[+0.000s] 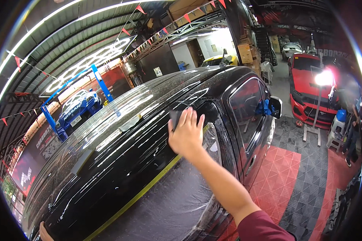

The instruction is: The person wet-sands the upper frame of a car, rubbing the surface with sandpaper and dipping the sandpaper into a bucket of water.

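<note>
The right hand (187, 134) is laid flat over a dark pad (174, 117), seen left of its fingers by the black roof's (120, 170) edge; the left hand's (45, 233) grip cannot be told. A blue car (78, 114) is white-lettered.

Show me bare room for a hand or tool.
Free: the black panel between the dark block and the yellow tape; the red floor tiles between the black car and grey tiles. Crowded: the roof edge, where the right hand covers part of a dark pad.
</note>
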Demonstrator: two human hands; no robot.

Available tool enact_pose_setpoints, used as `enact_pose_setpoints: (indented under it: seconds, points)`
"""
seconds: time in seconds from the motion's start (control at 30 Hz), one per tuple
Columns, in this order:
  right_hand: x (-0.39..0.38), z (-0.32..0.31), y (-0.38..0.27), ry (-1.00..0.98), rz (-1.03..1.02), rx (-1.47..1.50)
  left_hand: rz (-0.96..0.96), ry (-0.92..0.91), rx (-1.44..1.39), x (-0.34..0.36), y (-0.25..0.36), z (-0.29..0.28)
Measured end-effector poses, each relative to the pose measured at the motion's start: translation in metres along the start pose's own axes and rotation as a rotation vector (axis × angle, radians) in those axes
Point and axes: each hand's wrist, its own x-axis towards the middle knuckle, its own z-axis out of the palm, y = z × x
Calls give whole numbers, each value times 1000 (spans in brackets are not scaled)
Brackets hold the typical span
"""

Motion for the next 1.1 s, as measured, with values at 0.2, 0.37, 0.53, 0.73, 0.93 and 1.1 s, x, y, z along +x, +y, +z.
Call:
enact_pose_setpoints:
  seconds: [0.2, 0.37, 0.53, 0.73, 0.93, 1.1]
  points:
    - [-3, 10, 21, -20, -104, 33, -38, -6, -35, 0, -17, -1]
    - [41, -7, 31, -87, -294, 70, 115, 27, 208, -15, -24, 1]
    - [23, -5, 63, 2, -451, 163, 48, 54, 57, -14, 35, -2]
    - [-96, -45, -116, -194, -970, 284, -17, 53, 146, -28, 42, -14]
    - [-120, -56, -166, -205, -1303, 371, 6, 37, 74, -24, 50, -8]
    - [-26, -60, -31, -257, -1232, 70, 203, 164, 406, -32, 42, -6]
